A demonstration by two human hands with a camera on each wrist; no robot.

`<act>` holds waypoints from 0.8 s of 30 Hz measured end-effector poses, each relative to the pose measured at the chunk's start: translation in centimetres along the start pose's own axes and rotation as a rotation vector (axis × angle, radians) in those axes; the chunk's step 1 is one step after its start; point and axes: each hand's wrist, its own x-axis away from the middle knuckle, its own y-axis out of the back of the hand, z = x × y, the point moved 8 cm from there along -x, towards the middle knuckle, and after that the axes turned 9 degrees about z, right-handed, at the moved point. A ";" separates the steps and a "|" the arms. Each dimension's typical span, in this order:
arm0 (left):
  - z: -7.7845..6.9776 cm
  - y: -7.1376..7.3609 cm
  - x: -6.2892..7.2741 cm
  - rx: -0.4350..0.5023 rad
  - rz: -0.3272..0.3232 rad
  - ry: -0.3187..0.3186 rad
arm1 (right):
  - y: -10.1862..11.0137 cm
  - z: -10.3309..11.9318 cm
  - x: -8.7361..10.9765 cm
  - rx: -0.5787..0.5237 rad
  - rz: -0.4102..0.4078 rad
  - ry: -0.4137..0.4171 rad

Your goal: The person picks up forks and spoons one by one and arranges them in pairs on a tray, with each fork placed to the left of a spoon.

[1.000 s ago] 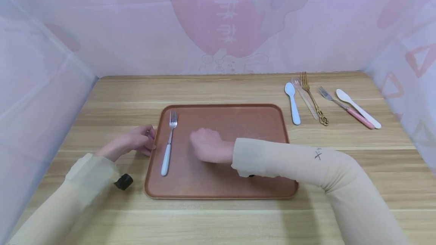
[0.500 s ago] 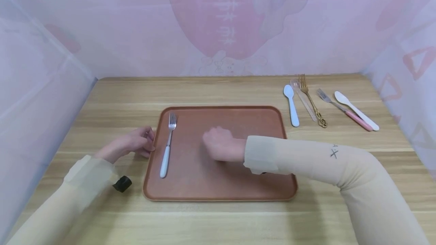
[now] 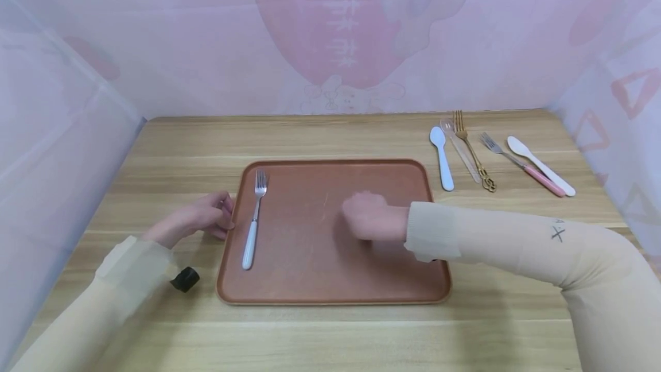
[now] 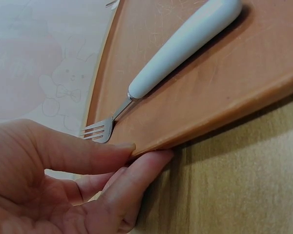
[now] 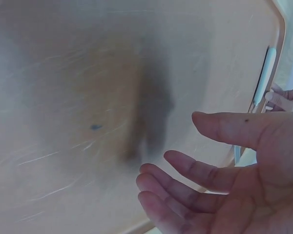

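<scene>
A brown rectangular tray (image 3: 310,291) lies on the wooden table. Along its left side rests a fork (image 3: 251,234) with a pale ribbed handle, tines pointing away from me. At the left rim my left hand (image 3: 209,214) pinches the tray's edge, thumb above and fingers against the side, as the left wrist view shows; the fork's tines (image 4: 98,129) lie close by the thumb. Over the middle of the tray hovers my right hand (image 3: 369,217). In the right wrist view its fingers (image 5: 185,168) are loosely bent and apart, holding nothing.
Right of the tray lie a light blue spoon (image 3: 442,159), a clear plastic utensil (image 3: 465,157), a gold fork (image 3: 474,154), a pink-handled fork (image 3: 537,177) and a white spoon (image 3: 542,165). Printed cloth walls (image 3: 206,45) enclose the table's back and sides.
My right hand has moved rightward over the tray, from near the fork to right of the middle. The left hand, tray and fork have stayed in place.
</scene>
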 end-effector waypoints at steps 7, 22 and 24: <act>0.1 0.0 0.0 -0.003 -0.007 0.003 | 0.7 -2.3 1.1 -0.028 0.024 -0.077; 0.1 -0.1 0.1 0.026 0.010 -0.012 | 3.5 -5.2 3.4 0.045 -0.045 -0.009; 0.1 -0.1 0.0 0.026 0.012 -0.015 | 3.9 -5.6 3.6 0.055 -0.055 -0.017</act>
